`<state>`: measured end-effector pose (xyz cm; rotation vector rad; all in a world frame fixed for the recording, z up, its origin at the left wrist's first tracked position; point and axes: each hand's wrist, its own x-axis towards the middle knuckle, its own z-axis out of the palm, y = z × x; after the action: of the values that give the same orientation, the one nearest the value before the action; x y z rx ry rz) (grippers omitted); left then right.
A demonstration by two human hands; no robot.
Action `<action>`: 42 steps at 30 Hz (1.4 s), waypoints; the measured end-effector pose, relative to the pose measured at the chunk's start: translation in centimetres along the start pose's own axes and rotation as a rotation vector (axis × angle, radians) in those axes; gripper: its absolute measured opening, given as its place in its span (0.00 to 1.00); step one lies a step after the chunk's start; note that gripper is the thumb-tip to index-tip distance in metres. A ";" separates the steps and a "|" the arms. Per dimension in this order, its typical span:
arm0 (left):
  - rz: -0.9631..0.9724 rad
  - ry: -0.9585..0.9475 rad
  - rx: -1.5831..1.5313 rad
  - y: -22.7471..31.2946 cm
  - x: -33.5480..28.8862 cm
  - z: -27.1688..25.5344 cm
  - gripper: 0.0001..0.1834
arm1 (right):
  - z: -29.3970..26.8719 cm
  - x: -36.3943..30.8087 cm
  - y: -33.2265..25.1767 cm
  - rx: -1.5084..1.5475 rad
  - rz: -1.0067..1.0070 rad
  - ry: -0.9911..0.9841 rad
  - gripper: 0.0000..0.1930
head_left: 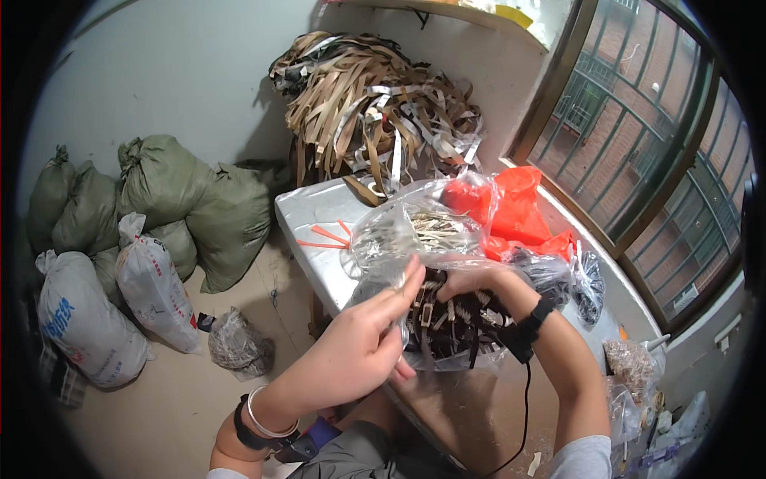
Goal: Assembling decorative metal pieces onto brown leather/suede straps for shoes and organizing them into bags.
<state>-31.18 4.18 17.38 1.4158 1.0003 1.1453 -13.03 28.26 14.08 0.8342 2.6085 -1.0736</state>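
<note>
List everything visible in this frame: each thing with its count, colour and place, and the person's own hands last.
clear plastic bag of dark straps with buckles: one, clear, dark contents, on the table under both hands
second clear bag: one, pale contents, just behind it
red plastic bag: one, right rear of the table
orange ties: a few, on the table's left part
table: one, silvery top, centre
heap of loose straps: one, tan and silver, against the wall
green sacks: several, left, on the floor
white sacks: two, lower left
window: barred, right
left hand: pinching the bag's plastic, bangle on the wrist
right hand: on the bag's mouth, black wrist strap
</note>
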 end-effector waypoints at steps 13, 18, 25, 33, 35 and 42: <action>0.016 0.132 -0.300 -1.7 2.3 -1.3 0.33 | 0.1 -12.6 5.3 -0.635 0.279 0.239 0.30; 0.058 0.225 -0.120 -1.2 1.8 0.0 0.29 | 2.9 -22.6 0.7 -1.045 0.441 0.125 0.24; 0.305 0.252 0.298 1.1 -0.6 3.9 0.26 | 4.5 -27.5 -5.2 0.080 0.014 0.624 0.13; 0.897 0.249 0.784 -1.5 2.9 11.1 0.22 | 9.4 -16.9 -4.9 0.539 -0.526 0.633 0.34; 0.864 0.046 0.789 -1.8 3.8 12.6 0.17 | 9.7 -16.7 -5.2 0.517 -0.474 0.683 0.31; 0.694 0.411 0.671 -5.1 3.3 8.5 0.10 | 11.6 -14.4 -3.8 0.651 -0.269 0.610 0.23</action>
<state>-22.18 6.38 12.54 2.2293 1.2976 1.7506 -3.71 11.87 13.43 1.0898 2.9263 -2.1009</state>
